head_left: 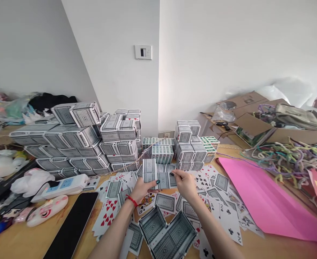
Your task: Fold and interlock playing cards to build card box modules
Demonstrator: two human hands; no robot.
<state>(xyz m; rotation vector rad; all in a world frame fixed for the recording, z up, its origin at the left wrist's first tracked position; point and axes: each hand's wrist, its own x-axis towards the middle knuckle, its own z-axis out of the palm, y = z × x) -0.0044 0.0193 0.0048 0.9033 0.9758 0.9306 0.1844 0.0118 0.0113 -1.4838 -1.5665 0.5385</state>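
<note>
My left hand (142, 190) is closed on a fan of playing cards (155, 173), held upright with their green patterned backs toward me. My right hand (184, 183) pinches the right end of that fan, its fingertips on a card. A red string circles my left wrist. Loose cards (223, 205) lie spread on the wooden table (18, 241) under both hands, some face up with hearts, clubs and spades. Two open card boxes (167, 233) sit near the front edge between my forearms.
Tall stacks of boxed decks (77, 144) stand at the back left, and more stacks (191, 147) at the back centre. A pink paper sheet (266, 201) lies right, beside cardboard boxes (258, 122) and tangled yarn. A black tablet (72, 226), a power strip (64, 185) and toys lie left.
</note>
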